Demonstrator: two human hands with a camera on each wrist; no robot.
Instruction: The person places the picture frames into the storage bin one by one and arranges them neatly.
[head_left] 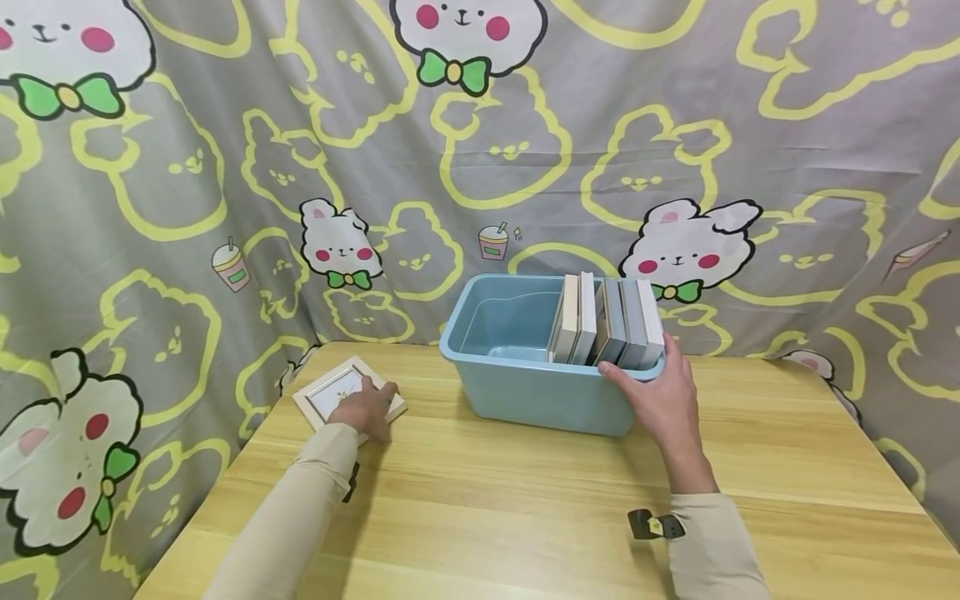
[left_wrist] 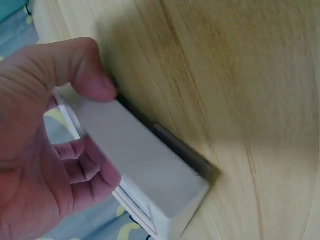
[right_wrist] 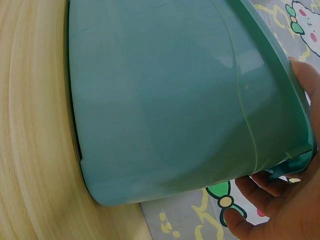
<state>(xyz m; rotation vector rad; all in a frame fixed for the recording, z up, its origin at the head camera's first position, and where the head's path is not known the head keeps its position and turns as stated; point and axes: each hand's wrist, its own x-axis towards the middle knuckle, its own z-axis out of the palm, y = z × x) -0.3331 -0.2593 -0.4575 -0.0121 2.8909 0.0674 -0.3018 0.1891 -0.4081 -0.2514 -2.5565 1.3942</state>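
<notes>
At the table's left end, my left hand [head_left: 365,410] grips a light-coloured picture frame [head_left: 307,402] with a white picture inside. In the left wrist view, the thumb lies on the thick edge of the picture frame [left_wrist: 142,155] and the fingers curl at its face. A blue plastic bin [head_left: 540,402] stands near the back of the table. My right hand [head_left: 670,402] holds the bin's right end, its thumb over the front rim. Several frames [head_left: 611,321] stand on edge in the right half of the bin. The right wrist view shows fingers [right_wrist: 267,200] below the bin's rim.
The wooden table [head_left: 487,517] reaches back to a grey curtain [head_left: 420,167] with cartoon rabbits, which also hangs at both sides. A black strap [head_left: 654,525] sits at the right wrist. Bare bin floor shows left of the standing frames.
</notes>
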